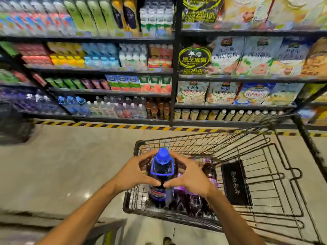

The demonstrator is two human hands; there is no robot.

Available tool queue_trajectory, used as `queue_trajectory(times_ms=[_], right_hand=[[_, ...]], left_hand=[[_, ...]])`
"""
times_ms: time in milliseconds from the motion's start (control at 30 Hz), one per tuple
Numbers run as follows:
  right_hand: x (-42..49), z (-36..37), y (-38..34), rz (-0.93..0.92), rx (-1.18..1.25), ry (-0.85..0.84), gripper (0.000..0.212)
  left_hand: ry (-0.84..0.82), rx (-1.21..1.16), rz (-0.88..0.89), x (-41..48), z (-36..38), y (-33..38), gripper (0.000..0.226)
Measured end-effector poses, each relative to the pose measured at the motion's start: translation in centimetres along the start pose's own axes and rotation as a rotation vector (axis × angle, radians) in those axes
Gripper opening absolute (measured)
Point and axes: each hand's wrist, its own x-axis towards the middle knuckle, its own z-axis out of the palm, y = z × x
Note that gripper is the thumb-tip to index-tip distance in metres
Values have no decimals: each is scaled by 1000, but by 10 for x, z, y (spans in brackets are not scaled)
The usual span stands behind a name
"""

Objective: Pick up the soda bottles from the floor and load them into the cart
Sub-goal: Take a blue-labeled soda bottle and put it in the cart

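A big dark cola bottle [160,184] with a blue cap and blue carry handle stands upright at the left end of a black wire shopping cart [247,152]. My left hand [136,172] and my right hand [190,175] grip its shoulder from either side, thumbs nearly meeting at the front. Beside it in the cart stand dark soda bottles with purple labels [192,197], partly hidden by my right hand.
Store shelves [173,71] packed with drinks and bagged goods rise behind a yellow-and-black floor stripe [123,126]. Pale tiled floor [70,165] lies left of the cart. A black panel [235,183] sits inside the cart. A dark object [14,124] stands at far left.
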Motion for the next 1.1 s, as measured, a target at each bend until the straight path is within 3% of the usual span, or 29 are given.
queue_trajectory(times_ms=[167, 333, 500, 633, 733, 933, 1067, 1100], right_hand=[[57, 8, 78, 103, 94, -55, 103], [102, 19, 160, 213, 171, -65, 93], [138, 27, 234, 341, 237, -88, 101], [168, 32, 274, 434, 279, -18, 75], [182, 35, 287, 489, 306, -26, 71], [203, 46, 297, 533, 212, -10, 38], [211, 61, 307, 521, -19, 9, 21], [212, 65, 312, 525, -118, -8, 32]], left_hand=[[9, -34, -99, 57, 6, -61, 93], [-9, -125, -227, 106, 17, -142, 89], [46, -238, -339, 144, 40, -227, 99], [110, -300, -395, 173, 51, -269, 100], [83, -304, -420, 193, 61, -289, 89], [66, -284, -513, 218, 69, -321, 71], [82, -98, -511, 226, 71, -323, 51], [91, -20, -520, 226, 70, -323, 49]])
